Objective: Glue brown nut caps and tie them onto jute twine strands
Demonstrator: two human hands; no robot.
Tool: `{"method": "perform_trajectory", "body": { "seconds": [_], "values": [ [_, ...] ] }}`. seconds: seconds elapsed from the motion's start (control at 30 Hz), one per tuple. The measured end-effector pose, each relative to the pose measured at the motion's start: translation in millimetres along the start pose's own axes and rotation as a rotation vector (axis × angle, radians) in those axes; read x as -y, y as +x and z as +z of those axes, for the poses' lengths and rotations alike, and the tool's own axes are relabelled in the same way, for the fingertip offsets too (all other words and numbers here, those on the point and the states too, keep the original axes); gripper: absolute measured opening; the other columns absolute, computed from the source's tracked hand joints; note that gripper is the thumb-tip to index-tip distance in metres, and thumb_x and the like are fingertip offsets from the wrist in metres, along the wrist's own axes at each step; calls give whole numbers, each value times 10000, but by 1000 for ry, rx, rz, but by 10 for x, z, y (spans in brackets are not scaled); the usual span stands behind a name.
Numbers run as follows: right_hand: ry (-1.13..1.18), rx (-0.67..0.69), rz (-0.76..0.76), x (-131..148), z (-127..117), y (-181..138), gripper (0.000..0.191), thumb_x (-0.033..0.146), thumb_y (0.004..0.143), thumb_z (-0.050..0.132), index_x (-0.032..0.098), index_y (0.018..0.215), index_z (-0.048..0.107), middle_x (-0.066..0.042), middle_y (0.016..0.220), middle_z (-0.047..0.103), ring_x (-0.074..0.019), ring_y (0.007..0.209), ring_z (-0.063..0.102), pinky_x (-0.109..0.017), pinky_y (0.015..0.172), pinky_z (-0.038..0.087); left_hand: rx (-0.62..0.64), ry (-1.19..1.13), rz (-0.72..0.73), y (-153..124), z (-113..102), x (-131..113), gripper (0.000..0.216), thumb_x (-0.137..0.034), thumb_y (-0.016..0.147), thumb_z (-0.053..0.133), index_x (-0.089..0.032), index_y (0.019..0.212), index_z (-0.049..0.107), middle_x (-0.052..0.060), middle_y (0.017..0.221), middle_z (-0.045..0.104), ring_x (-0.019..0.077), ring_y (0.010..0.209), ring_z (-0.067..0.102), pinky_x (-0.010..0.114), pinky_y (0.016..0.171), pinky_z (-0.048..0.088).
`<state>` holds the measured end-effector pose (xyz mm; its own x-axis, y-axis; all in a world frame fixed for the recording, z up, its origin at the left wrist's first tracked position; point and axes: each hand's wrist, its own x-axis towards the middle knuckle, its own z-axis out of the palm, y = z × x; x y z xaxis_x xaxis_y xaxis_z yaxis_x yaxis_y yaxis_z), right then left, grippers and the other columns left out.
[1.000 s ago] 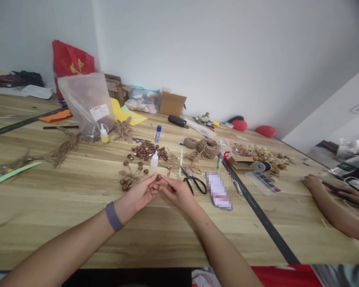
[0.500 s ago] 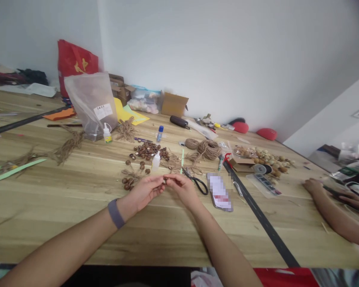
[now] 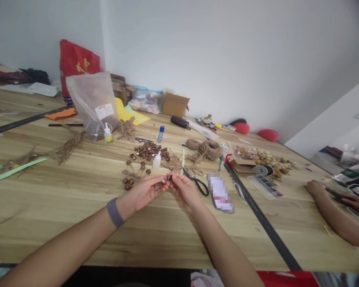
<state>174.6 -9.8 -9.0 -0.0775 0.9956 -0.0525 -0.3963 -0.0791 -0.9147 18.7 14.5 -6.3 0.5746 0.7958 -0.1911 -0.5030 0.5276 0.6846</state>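
In front of me, above the near part of the table, both hands meet with their fingertips close together. My left hand, wearing a grey wristband, pinches a small nutshell piece with a pale face. Between thumb and fingers of my right hand is a dark brown nutshell piece. Fingers partly cover both pieces. Just behind them stands a white glue bottle. Beyond it lies a pile of brown nutshell halves. Black-handled scissors rest beside my right hand.
Coils of jute rope lie behind the scissors. A phone is to the right, near a dark strip across the table. At far right rests another person's forearm. A translucent bag stands back left.
My right hand has turned slightly and drawn its fingertips a little to the right, so the dark nutshell piece shows more clearly. The view has shifted slightly.
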Motion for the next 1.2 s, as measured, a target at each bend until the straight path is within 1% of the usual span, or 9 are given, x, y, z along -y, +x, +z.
{"method": "perform_trajectory", "body": {
  "seconds": [0.23, 0.4, 0.6, 0.73, 0.87, 0.97, 1.03, 1.1, 1.2],
  "values": [
    [-189, -80, -96, 2, 10, 17, 269, 394, 647, 777, 181, 801, 718, 12, 654, 670, -104, 591, 560, -241, 630, 452, -11, 24, -8, -16, 17, -1, 138, -80, 823, 582, -61, 882, 706, 86, 748, 699, 98, 623, 622, 184, 627, 504],
    [-327, -120, -141, -17, 5, 13, 206, 365, 685, 710, 190, 781, 658, 25, 646, 657, -104, 539, 556, -245, 585, 438, -64, 113, 14, -24, 7, 42, 65, -170, 774, 673, -107, 788, 685, 28, 702, 652, 68, 554, 536, 177, 523, 406],
    [-454, -147, -184, -107, 33, -14, 225, 382, 714, 669, 218, 764, 524, 72, 498, 569, -112, 450, 518, -229, 493, 387, -103, 282, 125, 0, -23, 188, 316, -270, 650, 793, -139, 894, 640, 4, 697, 633, 89, 593, 527, 200, 534, 341],
    [-482, -116, -189, -158, 53, -8, 273, 416, 712, 681, 231, 738, 482, 65, 495, 574, -115, 437, 517, -231, 474, 380, -125, 323, 196, 28, -28, 244, 315, -277, 645, 785, -129, 893, 659, 1, 659, 636, 87, 546, 480, 210, 496, 290],
    [-532, -60, -176, -87, 22, -4, 286, 483, 757, 636, 235, 743, 496, 49, 524, 585, -120, 442, 511, -242, 476, 400, -123, 312, 186, 22, -13, 228, 269, -269, 665, 774, -119, 869, 686, -5, 617, 617, 85, 533, 462, 209, 491, 298],
    [-921, -43, -159, 97, -82, -22, 273, 465, 864, 509, 217, 762, 558, 7, 597, 617, -135, 508, 544, -258, 528, 425, -139, 245, 152, -5, 10, 178, 172, -225, 705, 753, -115, 806, 668, 3, 664, 625, 65, 528, 460, 190, 507, 345],
    [-1400, -204, -147, 232, -178, -41, 221, 382, 865, 539, 195, 760, 594, -61, 730, 664, -184, 693, 620, -284, 627, 445, -164, 191, 103, -22, 31, 141, 82, -157, 752, 707, -115, 792, 649, 30, 755, 663, 50, 530, 467, 171, 522, 380],
    [-1754, -390, -22, 320, -270, -58, 174, 331, 815, 621, 166, 871, 629, -159, 943, 677, -264, 895, 641, -321, 691, 452, -189, 143, 54, -33, 51, 114, 27, -99, 792, 653, -117, 787, 633, 46, 804, 683, 44, 536, 490, 152, 519, 403],
    [-1923, -418, 156, 336, -366, -64, 237, 251, 802, 620, 149, 1015, 622, -204, 1005, 671, -299, 940, 650, -337, 702, 452, -199, 86, 6, -34, 68, 103, 82, -49, 826, 599, -112, 783, 629, 53, 808, 689, 53, 590, 565, 134, 560, 461]
  ]
}}
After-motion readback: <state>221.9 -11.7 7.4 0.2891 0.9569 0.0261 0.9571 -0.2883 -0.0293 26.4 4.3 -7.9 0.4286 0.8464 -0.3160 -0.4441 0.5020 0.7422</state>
